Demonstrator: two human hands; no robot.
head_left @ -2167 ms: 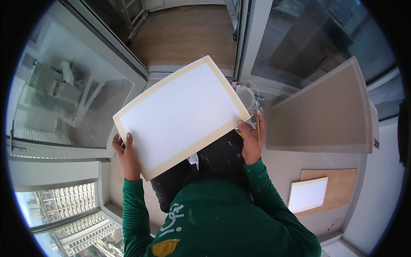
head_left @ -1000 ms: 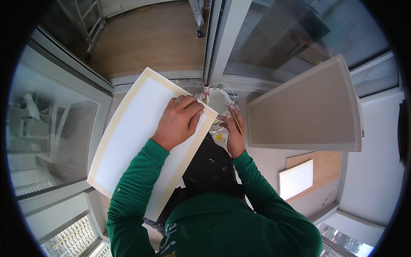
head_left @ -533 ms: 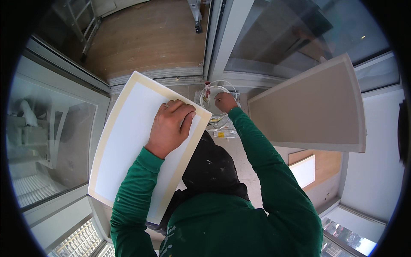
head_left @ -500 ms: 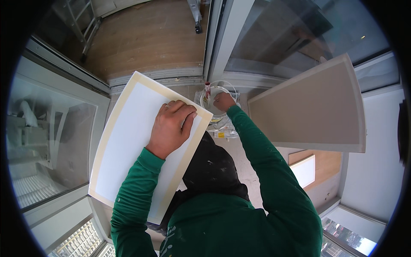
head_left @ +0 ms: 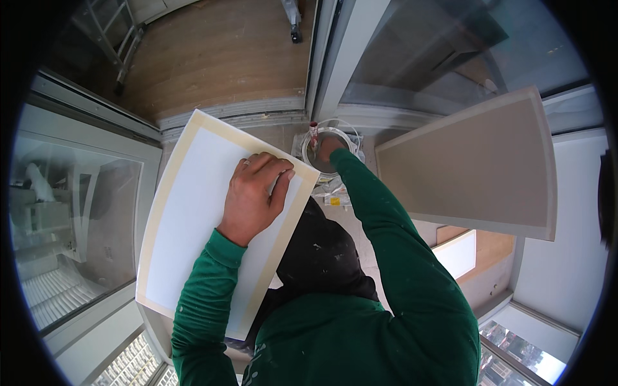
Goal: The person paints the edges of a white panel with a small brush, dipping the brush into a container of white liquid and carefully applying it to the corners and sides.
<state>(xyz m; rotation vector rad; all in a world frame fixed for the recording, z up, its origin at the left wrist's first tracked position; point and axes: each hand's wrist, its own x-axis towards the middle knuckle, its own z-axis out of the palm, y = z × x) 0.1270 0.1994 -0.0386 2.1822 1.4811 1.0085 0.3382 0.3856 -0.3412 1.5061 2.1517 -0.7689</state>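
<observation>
A white board [head_left: 187, 212] with beige tape along its edges stands slanted at my left, partly over my dark-clothed leg. My left hand [head_left: 252, 196] rests on its face near the upper right edge, back of the hand up. Its fingers are curled toward the thumb; whatever they hold, if anything, is hidden. Ahead of my knee is a round white bucket [head_left: 308, 158]. My right hand [head_left: 329, 148] reaches down inside it, its fingers mostly out of sight behind the hand and sleeve. A red-handled tool [head_left: 313, 136] stands at the bucket's left side.
To my right a large grey-brown panel [head_left: 470, 167] with a lighter border leans near the glass door. Behind it lies a white piece [head_left: 458, 253] on a wooden board. Plastic wrapping [head_left: 333, 190] lies by the bucket. Beyond the door track are ladder legs [head_left: 293, 26] on a wooden floor.
My right hand has gone deeper into the bucket, its forearm shifting slightly left. The left hand stays on the board, and the view has shifted a little.
</observation>
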